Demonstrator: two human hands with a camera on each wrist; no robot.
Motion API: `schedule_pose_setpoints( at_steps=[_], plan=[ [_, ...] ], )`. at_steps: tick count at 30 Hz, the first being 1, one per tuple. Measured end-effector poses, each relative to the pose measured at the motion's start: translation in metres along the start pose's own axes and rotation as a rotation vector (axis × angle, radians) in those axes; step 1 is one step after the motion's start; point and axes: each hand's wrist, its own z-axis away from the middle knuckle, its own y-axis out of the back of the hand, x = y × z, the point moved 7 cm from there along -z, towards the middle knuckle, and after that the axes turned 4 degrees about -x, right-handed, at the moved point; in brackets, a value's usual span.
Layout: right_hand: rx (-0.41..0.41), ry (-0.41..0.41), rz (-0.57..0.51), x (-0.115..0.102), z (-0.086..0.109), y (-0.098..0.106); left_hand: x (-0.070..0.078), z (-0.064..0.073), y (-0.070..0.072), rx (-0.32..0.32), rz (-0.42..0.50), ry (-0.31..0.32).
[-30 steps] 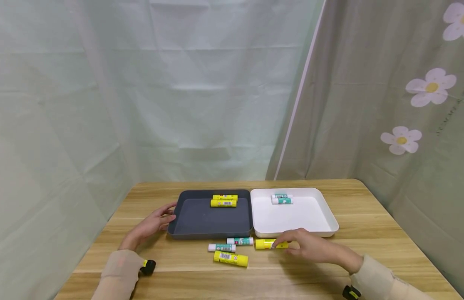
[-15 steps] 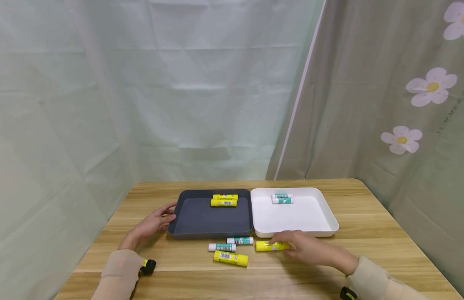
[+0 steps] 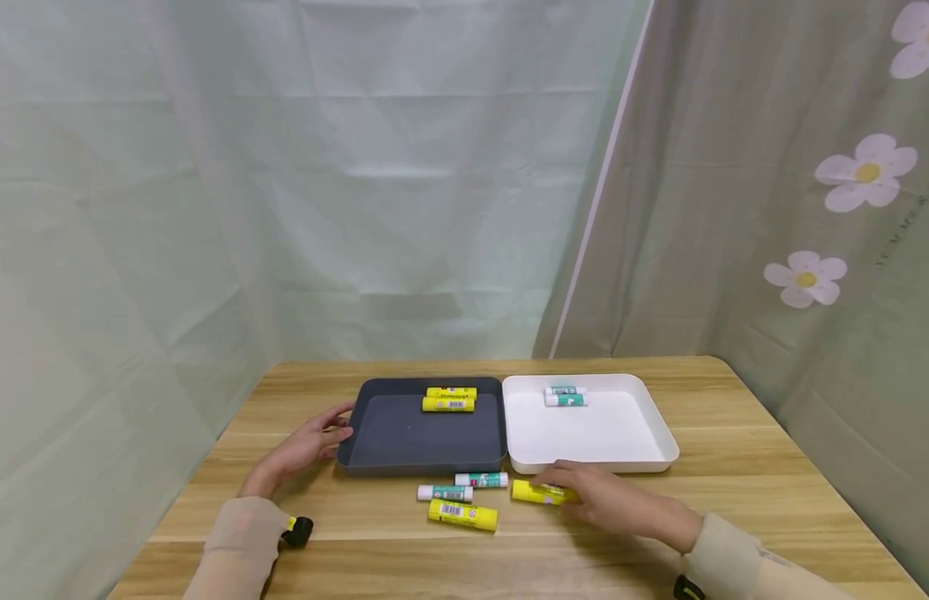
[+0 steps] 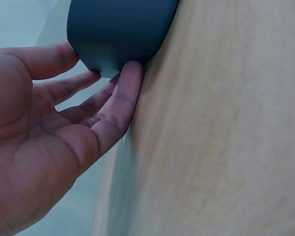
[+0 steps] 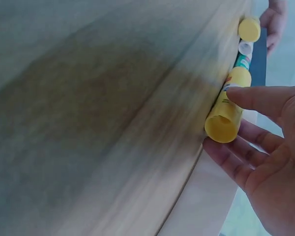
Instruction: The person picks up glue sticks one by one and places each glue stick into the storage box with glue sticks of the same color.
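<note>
My right hand (image 3: 602,498) holds a thick yellow glue stick (image 3: 529,492) in front of the white tray (image 3: 591,442). In the right wrist view the thumb lies on one side of this glue stick and the other fingers reach round the opposite side. It lies low over the table, its right end hidden by the hand. My left hand (image 3: 302,450) rests its fingertips against the outer left wall of the dark grey tray (image 3: 415,442), fingers mostly extended. Left of the held stick lie another yellow glue stick (image 3: 462,515) and white-and-green glue sticks (image 3: 445,493).
Two yellow glue sticks (image 3: 448,405) lie side by side at the back of the grey tray. Two white-and-green glue sticks (image 3: 566,400) lie in the white tray. The trays stand side by side on a wooden table (image 3: 374,567), with curtains (image 3: 404,183) behind.
My right hand has shifted slightly left along the yellow glue stick, which has rolled a little and now lies slightly askew. My left hand and both trays have stayed put.
</note>
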Motion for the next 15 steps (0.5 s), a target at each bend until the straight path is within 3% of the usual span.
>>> schedule_pose_setpoints(
  at_steps=[5, 15],
  plan=[
    [0.012, 0.023, 0.064, -0.0031, -0.0013, -0.0014, -0.0004, -0.0006, 0.0002, -0.002, -0.004, 0.000],
    [0.002, -0.006, 0.076, -0.0015, -0.0013, -0.0031, -0.0019, -0.0011, 0.0008, -0.001, -0.003, 0.001]
  ],
)
